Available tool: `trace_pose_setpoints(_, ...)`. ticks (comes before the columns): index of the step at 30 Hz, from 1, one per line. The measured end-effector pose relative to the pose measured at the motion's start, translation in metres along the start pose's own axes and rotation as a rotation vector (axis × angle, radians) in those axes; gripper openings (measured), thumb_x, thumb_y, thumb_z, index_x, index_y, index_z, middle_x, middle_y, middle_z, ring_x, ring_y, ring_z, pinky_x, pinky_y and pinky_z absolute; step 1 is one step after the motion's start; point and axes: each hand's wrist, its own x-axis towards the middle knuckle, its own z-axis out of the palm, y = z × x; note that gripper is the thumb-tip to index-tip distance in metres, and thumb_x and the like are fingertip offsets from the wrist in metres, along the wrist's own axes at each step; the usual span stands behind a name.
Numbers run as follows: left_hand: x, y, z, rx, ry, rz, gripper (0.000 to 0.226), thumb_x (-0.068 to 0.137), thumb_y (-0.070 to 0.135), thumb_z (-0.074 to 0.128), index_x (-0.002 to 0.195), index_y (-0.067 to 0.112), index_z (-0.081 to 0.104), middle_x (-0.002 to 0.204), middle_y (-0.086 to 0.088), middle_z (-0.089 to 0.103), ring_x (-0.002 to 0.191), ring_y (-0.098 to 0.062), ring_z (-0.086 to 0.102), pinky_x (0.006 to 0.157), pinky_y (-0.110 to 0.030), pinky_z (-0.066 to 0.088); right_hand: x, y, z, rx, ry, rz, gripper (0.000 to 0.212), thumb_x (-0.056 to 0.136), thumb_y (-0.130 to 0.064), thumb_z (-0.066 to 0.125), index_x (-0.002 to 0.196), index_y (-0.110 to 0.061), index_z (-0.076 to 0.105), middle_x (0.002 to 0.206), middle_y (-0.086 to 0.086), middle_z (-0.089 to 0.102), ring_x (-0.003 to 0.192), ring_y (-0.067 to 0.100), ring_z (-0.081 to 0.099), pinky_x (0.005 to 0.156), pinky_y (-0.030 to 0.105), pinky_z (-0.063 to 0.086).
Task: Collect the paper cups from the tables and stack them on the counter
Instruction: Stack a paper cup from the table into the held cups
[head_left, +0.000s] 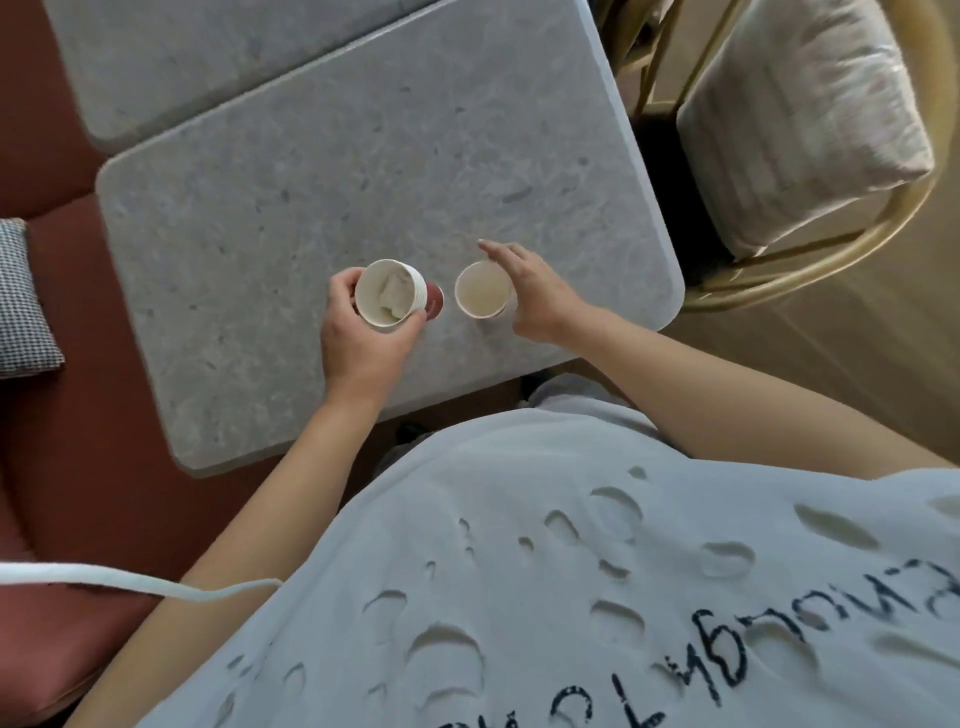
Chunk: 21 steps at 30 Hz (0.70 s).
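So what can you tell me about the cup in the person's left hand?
The cup in the left hand looks like paper: white inside, with a rolled rim and a reddish outer wall showing at its base. It seems to be several cups nested, as stacked rims show at its edge. Something pale and crumpled, perhaps a napkin, sits inside. It is tilted, mouth toward the camera, over the grey stone-look table. The left hand grips it round the side.
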Motion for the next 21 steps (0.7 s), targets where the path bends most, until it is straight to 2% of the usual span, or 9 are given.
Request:
trace_pose_setpoints(3, 0.005, 0.019, 0.0, -0.045, 0.022, 0.08, 0.07, 0.071, 0.049, 0.089, 0.129, 0.035, 0.053, 0.117, 0.03, 0.061, 0.106, 0.005, 0.063, 0.088, -0.026, 0.058, -0.001, 0.011, -0.001, 0.086, 0.015, 0.07, 0.105, 0.076, 0.01, 0.073, 0.165, -0.02, 0.027, 0.159, 0.005, 0.041, 0.145, 0.028, 0.042, 0.116, 0.045, 0.044)
trace_pose_setpoints(4, 0.006, 0.025, 0.001, -0.056, 0.013, 0.102, 0.07, 0.073, 0.048, 0.089, 0.131, 0.035, 0.053, 0.118, 0.029, 0.061, 0.108, 0.003, 0.064, 0.088, -0.028, 0.06, 0.0, 0.013, -0.002, 0.096, 0.011, 0.076, 0.103, 0.076, 0.01, 0.072, 0.164, -0.019, 0.028, 0.159, 0.005, 0.041, 0.146, 0.027, 0.042, 0.117, 0.043, 0.043)
trace_pose_setpoints(9, 0.011, 0.047, 0.018, -0.029, -0.091, 0.138, 0.071, 0.075, 0.051, 0.087, 0.135, 0.03, 0.056, 0.123, 0.015, 0.066, 0.109, -0.003, 0.066, 0.09, -0.025, 0.059, -0.002, 0.02, -0.001, 0.135, 0.009, 0.091, 0.098, 0.075, 0.009, 0.073, 0.162, -0.014, 0.035, 0.157, 0.007, 0.046, 0.145, 0.026, 0.044, 0.119, 0.04, 0.041)
trace_pose_setpoints(13, 0.013, 0.047, 0.031, -0.006, -0.124, 0.13, 0.068, 0.075, 0.05, 0.088, 0.132, 0.028, 0.057, 0.117, 0.02, 0.064, 0.106, -0.006, 0.066, 0.092, -0.03, 0.059, 0.001, 0.022, -0.004, 0.13, 0.015, 0.068, 0.096, 0.075, 0.006, 0.077, 0.16, -0.012, 0.038, 0.156, 0.009, 0.047, 0.145, 0.027, 0.045, 0.121, 0.04, 0.039)
trace_pose_setpoints(16, 0.013, 0.039, 0.035, 0.008, -0.147, 0.078, 0.071, 0.073, 0.053, 0.085, 0.133, 0.028, 0.057, 0.12, 0.014, 0.066, 0.108, -0.009, 0.067, 0.094, -0.033, 0.059, 0.004, 0.023, -0.006, 0.103, 0.007, 0.043, 0.095, 0.075, 0.003, 0.08, 0.16, -0.012, 0.039, 0.156, 0.008, 0.048, 0.146, 0.026, 0.044, 0.121, 0.037, 0.038)
trace_pose_setpoints(21, 0.014, 0.031, 0.037, 0.044, -0.204, 0.037, 0.069, 0.073, 0.034, 0.088, 0.135, 0.029, 0.06, 0.127, 0.008, 0.069, 0.116, -0.016, 0.068, 0.102, -0.044, 0.057, 0.01, 0.019, -0.001, 0.065, -0.054, -0.008, 0.092, 0.076, 0.0, 0.081, 0.158, -0.014, 0.042, 0.155, 0.007, 0.049, 0.143, 0.027, 0.046, 0.118, 0.041, 0.041)
